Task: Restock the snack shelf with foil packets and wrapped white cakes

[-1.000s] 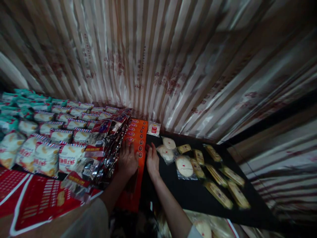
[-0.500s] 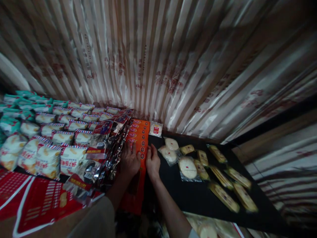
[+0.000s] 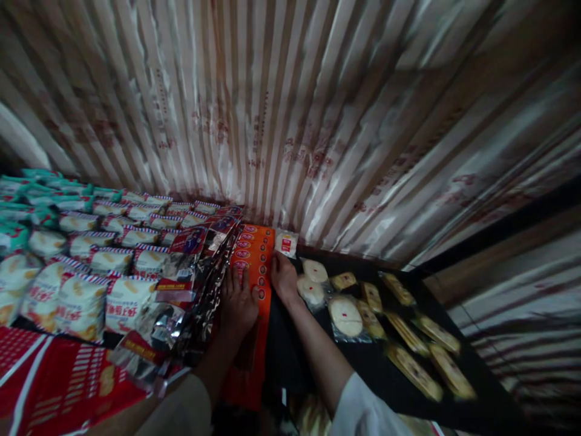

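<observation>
A long orange printed packaging sheet (image 3: 254,266), with rows of oval and round marks, lies on the dark table between my hands. Resting on its left part is my left hand (image 3: 240,303), palm down and fingers spread. My right hand (image 3: 284,277) is at the sheet's right edge, farther back, with bent fingers against that edge; its fingertips are partly hidden. Just behind the right hand sits a small white packet (image 3: 285,243) with a red label. Left of my left hand leans a stack of dark red and silver packets (image 3: 211,260).
White snack bags (image 3: 129,300) and green ones (image 3: 59,197) stand in rows at the left. Red printed packaging (image 3: 77,381) lies in front of them. Wrapped round cakes (image 3: 345,315) and long yellow packs (image 3: 414,370) are on the black tabletop (image 3: 363,375). A pleated plastic curtain (image 3: 281,109) hangs behind.
My right hand has moved a little farther back along the orange sheet's edge, toward the white packet. The left hand stays flat on the sheet. The view has shifted slightly.
</observation>
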A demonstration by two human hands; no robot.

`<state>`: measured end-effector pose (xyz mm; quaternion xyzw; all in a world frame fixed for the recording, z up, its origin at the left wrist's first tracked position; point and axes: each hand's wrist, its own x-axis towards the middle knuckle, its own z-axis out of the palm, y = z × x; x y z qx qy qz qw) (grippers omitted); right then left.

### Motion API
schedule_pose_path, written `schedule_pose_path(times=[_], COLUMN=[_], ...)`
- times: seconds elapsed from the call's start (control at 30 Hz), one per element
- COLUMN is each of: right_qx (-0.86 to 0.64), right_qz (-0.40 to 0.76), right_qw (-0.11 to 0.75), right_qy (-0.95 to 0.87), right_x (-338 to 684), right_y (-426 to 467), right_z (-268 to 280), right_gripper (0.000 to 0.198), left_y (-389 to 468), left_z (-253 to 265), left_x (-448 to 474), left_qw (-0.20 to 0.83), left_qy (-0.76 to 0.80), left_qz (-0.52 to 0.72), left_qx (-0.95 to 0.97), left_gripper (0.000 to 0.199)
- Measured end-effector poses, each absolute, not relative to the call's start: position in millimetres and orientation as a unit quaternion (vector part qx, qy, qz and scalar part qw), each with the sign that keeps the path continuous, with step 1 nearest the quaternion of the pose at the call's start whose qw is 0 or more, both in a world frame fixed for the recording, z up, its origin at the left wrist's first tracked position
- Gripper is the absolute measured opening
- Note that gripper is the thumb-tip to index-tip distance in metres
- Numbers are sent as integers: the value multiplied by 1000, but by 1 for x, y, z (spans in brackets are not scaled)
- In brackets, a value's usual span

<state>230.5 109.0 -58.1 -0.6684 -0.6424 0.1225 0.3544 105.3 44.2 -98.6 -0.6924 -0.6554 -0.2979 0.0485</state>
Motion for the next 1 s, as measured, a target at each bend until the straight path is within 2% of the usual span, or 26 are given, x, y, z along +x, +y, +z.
schedule_pose_path(times=[0.1, 0.37, 0.6, 1.0], right_qx=[-650, -724, -743, -809], right_qz=[123, 119, 134, 146], right_qw=[334, 261, 166, 178], right_qy=[-672, -628, -635, -541], right_x=[231, 241, 233, 231], right_y=[132, 149, 171, 190], right_z=[-55, -51, -38, -37], right_gripper=[34, 37, 28, 32], left_y=[44, 42, 41, 41], left_z=[-98, -91, -87, -84], left_x=[105, 101, 102, 103], left_qw=[57, 43, 22, 14], left_qy=[-652, -640, -652, -657], left_qz=[-312, -310, -292, -280], left_qx=[-688, -701, -700, -699], left_gripper=[49, 50, 50, 49])
